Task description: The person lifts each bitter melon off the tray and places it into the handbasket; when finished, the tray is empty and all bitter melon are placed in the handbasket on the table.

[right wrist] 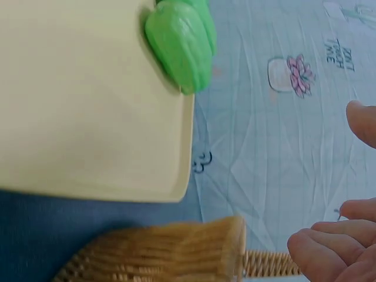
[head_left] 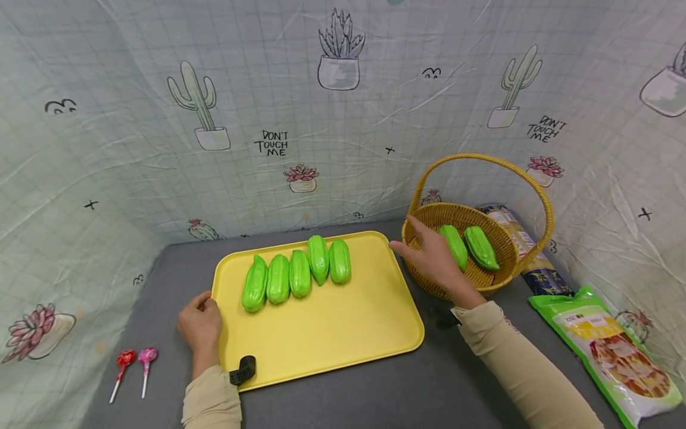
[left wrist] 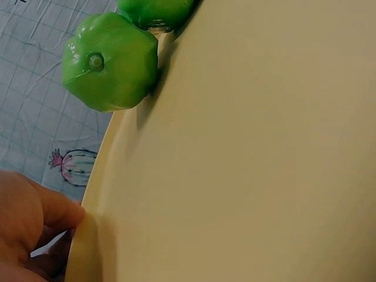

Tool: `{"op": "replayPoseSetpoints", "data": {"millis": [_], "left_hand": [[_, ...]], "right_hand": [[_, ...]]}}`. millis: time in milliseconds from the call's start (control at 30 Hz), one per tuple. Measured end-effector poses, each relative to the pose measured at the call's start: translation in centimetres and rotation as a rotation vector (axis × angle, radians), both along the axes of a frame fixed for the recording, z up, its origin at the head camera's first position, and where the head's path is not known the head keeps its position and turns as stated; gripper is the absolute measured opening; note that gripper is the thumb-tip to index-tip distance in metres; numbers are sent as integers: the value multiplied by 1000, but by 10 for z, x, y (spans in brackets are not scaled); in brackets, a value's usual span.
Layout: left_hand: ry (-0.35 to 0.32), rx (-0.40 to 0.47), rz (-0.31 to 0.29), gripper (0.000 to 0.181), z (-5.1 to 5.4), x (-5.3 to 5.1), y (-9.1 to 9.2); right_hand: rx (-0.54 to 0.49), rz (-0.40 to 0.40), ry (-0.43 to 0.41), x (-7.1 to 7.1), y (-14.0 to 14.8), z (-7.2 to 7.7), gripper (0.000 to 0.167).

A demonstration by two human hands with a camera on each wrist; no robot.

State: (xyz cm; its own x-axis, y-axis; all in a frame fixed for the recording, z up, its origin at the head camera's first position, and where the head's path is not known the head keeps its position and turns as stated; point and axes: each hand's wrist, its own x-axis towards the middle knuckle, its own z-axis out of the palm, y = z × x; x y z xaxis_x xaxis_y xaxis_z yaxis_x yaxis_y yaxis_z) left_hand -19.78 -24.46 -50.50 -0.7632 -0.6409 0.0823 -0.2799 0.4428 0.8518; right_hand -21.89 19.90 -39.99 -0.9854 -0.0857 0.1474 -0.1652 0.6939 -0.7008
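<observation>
My left hand (head_left: pixel 200 325) pinches the left rim of a yellow tray (head_left: pixel 332 333); in the left wrist view its fingertips (left wrist: pixel 69 215) meet the tray edge. Several glossy green ridged gourds (head_left: pixel 278 279) lie side by side along the tray's far half. On the right, my right hand (head_left: pixel 433 256) hovers at the left rim of a wicker basket (head_left: pixel 506 247), holding nothing, its thumb and fingers spread apart. Two more gourds, a left one (head_left: pixel 454 245) and a right one (head_left: pixel 481 247), lie inside the basket, the left one partly hidden by the hand.
The basket's tall arched handle (head_left: pixel 482 156) rises above it. Behind it leans a blue patterned packet (head_left: pixel 546 280); a green-edged food bag (head_left: pixel 616 351) lies at right. A red lollipop (head_left: pixel 125 358) and a pink lollipop (head_left: pixel 147 356) lie left. Patterned cloth walls surround the table.
</observation>
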Motion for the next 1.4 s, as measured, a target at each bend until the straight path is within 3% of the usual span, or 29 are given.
{"op": "replayPoseSetpoints", "data": {"millis": [300, 600, 1033, 1400], "left_hand": [[13, -9, 2, 37, 0, 0, -1], [25, -7, -6, 38, -2, -1, -1], [31, -16, -6, 37, 0, 1, 1], [30, -9, 0, 37, 0, 1, 0]], "right_hand": [[-2, 37, -10, -1, -22, -7, 84], [-53, 70, -78, -1, -36, -13, 87], [-120, 114, -142, -12, -68, -30, 88], [-150, 79, -187, -21, -88, -49, 90]]}}
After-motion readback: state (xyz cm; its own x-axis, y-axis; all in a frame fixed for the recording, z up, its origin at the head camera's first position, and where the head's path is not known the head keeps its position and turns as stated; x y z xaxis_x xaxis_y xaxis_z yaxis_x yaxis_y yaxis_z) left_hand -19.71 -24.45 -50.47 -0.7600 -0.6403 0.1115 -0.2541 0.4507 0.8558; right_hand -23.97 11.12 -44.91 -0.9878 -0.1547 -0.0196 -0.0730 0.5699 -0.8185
